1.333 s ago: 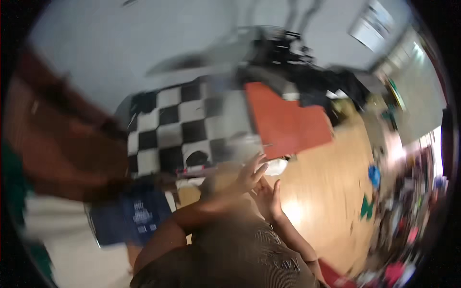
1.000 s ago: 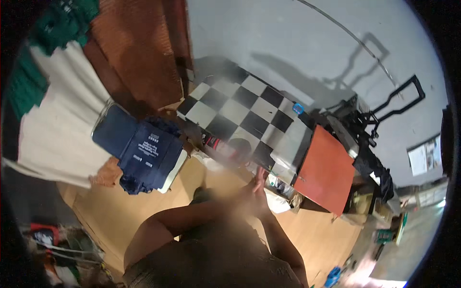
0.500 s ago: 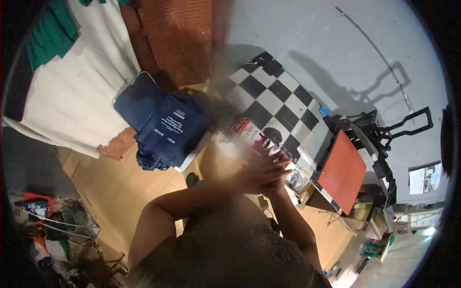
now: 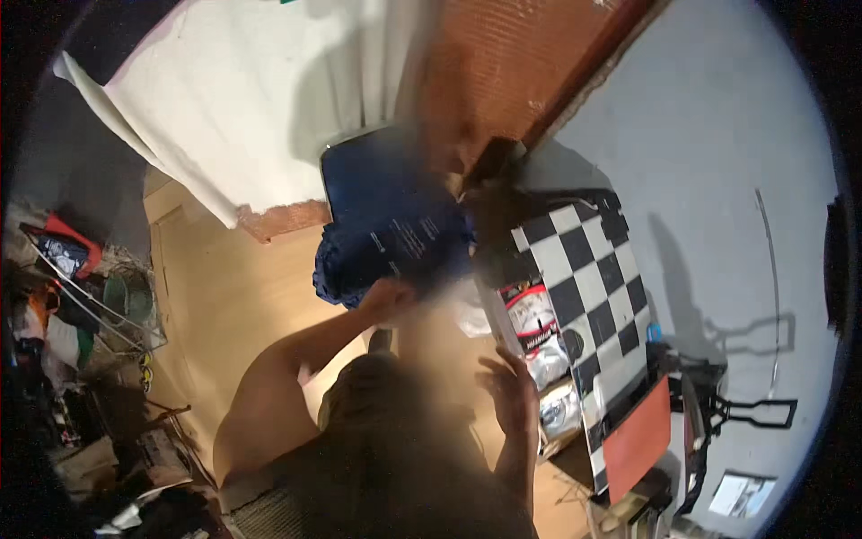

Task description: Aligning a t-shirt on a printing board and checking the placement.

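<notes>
A navy cloth item [image 4: 395,238] with pale print and a gathered, ruffled edge lies in front of me, beside a dark blue panel [image 4: 364,175] with a pale rim. My left hand [image 4: 391,298] is at the cloth's near edge; its fingers are blurred, and I cannot tell whether they grip the fabric. To the right, my right hand [image 4: 514,391] has its fingers apart and holds nothing. It is just below a pale narrow strip [image 4: 499,316], close to several shiny packets. A haze blurs the middle of the view.
A black-and-white checkered surface [image 4: 588,278] stands at the right, with red-and-white packets [image 4: 530,314] along its side. Beyond it are an orange-red panel [image 4: 637,440] and a black folding handle [image 4: 763,413]. White fabric [image 4: 242,99] hangs at the far left; clutter lies at the left edge.
My hands were together near the packets; now they are apart, the left at the navy cloth and the right by the pale strip. The view has turned, shifting the scene.
</notes>
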Motion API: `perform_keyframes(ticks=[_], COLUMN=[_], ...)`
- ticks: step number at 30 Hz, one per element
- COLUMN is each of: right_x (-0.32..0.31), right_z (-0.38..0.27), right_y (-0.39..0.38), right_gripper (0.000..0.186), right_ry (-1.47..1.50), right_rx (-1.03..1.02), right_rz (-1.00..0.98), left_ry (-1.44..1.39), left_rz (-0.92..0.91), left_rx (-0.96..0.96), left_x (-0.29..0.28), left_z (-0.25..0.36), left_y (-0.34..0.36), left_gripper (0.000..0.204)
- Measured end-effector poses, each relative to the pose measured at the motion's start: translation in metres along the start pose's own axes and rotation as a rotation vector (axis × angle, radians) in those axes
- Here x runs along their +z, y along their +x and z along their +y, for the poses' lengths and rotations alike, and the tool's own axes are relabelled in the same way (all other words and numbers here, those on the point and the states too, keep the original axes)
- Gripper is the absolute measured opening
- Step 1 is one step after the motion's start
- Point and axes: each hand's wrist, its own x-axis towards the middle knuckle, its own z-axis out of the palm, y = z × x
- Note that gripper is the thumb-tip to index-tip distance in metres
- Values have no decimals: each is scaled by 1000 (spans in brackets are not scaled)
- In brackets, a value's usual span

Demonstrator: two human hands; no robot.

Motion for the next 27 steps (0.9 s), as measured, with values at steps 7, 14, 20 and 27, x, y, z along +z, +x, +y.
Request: perform_keyframes(ticks=[7, 14, 20, 27], right_x=[-10, 8, 3, -57], right_z=[4, -17, -38, -10], right_y=[45, 105, 152, 196], right_gripper=[45, 39, 35, 34], right_ry=[42, -227, -395, -565], right_rx=[126, 106, 150, 379], right_rz=[261, -14, -104, -171], left_ry=[37, 261, 402, 85], left_rz=[-208, -464, -474, 143], left_rx=[-221, -32, -262, -781], left_x=[70, 193, 100, 40], left_z=[-106, -226, -226, -196], left_y=[-50, -81, -18, 40], left_gripper=[38, 51, 35, 32])
